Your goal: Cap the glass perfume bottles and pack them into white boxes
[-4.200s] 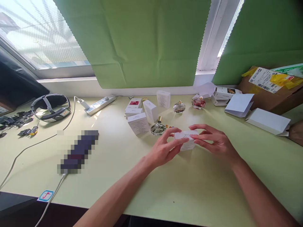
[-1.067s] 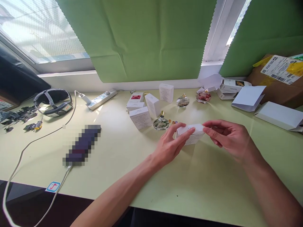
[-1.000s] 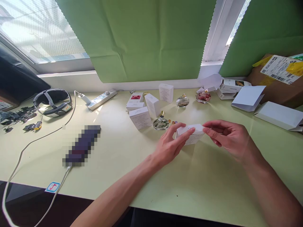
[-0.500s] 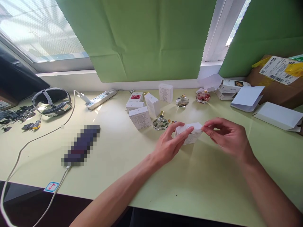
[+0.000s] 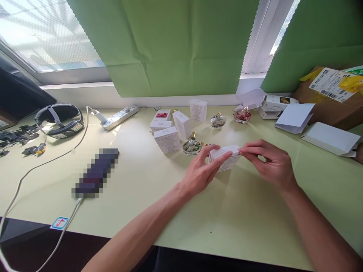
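Observation:
A small white carton [image 5: 227, 156] with faint print lies on its side on the pale green table [image 5: 147, 196], held between both hands. My left hand [image 5: 201, 172] grips its left end, thumb behind and fingers over the top. The fingertips of my right hand [image 5: 268, 162] pinch its right end. Just behind my left hand stands a round glass perfume bottle [image 5: 192, 145] with a gold cap.
Several white cartons [image 5: 167, 139] stand behind the bottle, with two more round bottles [image 5: 217, 121] further back. Folded white cartons [image 5: 330, 139] and a brown parcel [image 5: 331, 98] sit at the right. A power strip [image 5: 119, 117], a headband [image 5: 58, 119] and a cabled device [image 5: 95, 173] lie left.
The white carton stays between both hands in about the same spot. My right fingers have shifted from over its top to its right end.

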A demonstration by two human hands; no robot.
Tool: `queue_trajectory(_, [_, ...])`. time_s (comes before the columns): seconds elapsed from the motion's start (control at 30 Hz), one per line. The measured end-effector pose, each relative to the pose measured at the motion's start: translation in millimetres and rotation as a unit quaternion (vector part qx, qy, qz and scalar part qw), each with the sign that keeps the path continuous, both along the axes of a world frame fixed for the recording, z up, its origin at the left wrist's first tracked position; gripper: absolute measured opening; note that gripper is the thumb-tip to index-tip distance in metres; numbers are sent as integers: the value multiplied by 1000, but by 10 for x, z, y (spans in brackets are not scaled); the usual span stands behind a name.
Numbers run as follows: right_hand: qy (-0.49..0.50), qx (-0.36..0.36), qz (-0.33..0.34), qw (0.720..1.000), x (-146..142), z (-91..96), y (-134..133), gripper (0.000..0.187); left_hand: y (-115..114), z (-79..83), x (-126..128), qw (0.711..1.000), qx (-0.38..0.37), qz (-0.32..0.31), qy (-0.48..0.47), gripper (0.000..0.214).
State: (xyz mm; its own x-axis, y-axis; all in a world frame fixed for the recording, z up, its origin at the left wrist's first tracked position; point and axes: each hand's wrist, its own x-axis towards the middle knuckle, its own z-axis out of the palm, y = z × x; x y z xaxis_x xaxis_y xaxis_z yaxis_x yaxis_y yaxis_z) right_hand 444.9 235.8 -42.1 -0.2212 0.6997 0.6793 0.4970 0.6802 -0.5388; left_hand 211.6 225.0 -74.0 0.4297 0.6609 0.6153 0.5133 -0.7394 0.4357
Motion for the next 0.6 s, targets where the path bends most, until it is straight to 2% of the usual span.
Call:
queue_trajectory(0.13, [26,-99,23,994,39,75,-28,16,6,-14,-2,1000,6,-1,1,47])
queue_trajectory(0.23, [41,-140,24,989,51,102,-50,13,8,-19,-5,1000,9,-2,4,48])
queue_trajectory(0.33, [45,-149,16,988,46,115,-62,11,10,-16,-5,1000,10,-2,7,49])
queue_trajectory(0.43, [22,-128,19,991,45,125,-54,10,13,-9,-2,1000,11,-6,6,49])
queue_trajectory(0.53, [7,-110,33,993,63,127,-36,9,17,-7,-1,1000,11,-10,3,48])
queue_trajectory(0.6, [9,-123,52,991,82,125,-29,10,20,-11,-1,1000,10,-11,1,47])
